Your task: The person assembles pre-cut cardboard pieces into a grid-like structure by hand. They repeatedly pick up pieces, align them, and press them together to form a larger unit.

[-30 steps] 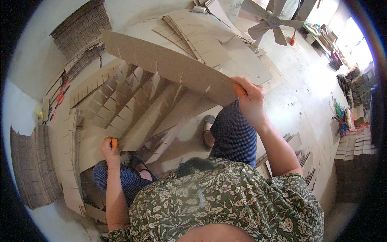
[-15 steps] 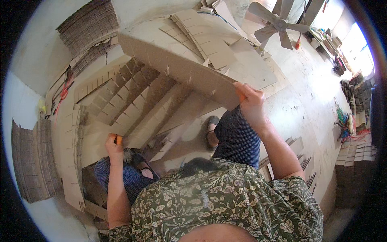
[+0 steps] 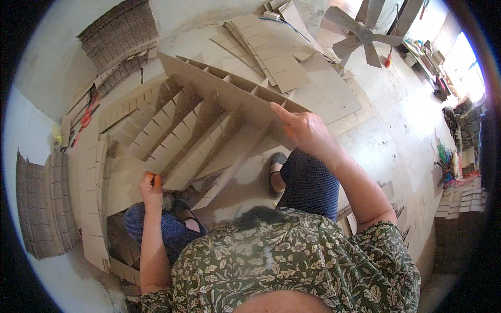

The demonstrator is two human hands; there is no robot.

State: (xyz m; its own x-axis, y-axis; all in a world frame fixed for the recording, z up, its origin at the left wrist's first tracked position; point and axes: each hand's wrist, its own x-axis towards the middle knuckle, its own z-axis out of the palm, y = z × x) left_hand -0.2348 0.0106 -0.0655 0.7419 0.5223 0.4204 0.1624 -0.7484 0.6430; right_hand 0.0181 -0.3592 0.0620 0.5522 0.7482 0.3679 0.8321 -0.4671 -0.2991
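Observation:
A long slotted cardboard strip (image 3: 237,97) stands on edge across several parallel slotted cardboard strips (image 3: 201,141). Short dividers show along its far side, forming open cells. My right hand (image 3: 308,130) grips the long strip near its right end, with the index finger stretched along the top edge. Closed beside the near left end of the crossing strips is my left hand (image 3: 151,189); orange coverings show on its fingers. Whatever it pinches is too hidden to make out. The crossing strips lean at a slant, their slots facing up.
Flat slotted cardboard sheets (image 3: 271,55) lie beyond the strips. Stacks of cut cardboard (image 3: 44,203) lean at the left wall, with another stack (image 3: 119,34) at far left. A fan (image 3: 364,35) stands at far right. My bent knees flank the work.
My right hand has moved left along the long strip, its index finger now extended. The strip has tilted and sunk lower, so cells behind it now show. My left hand has barely moved.

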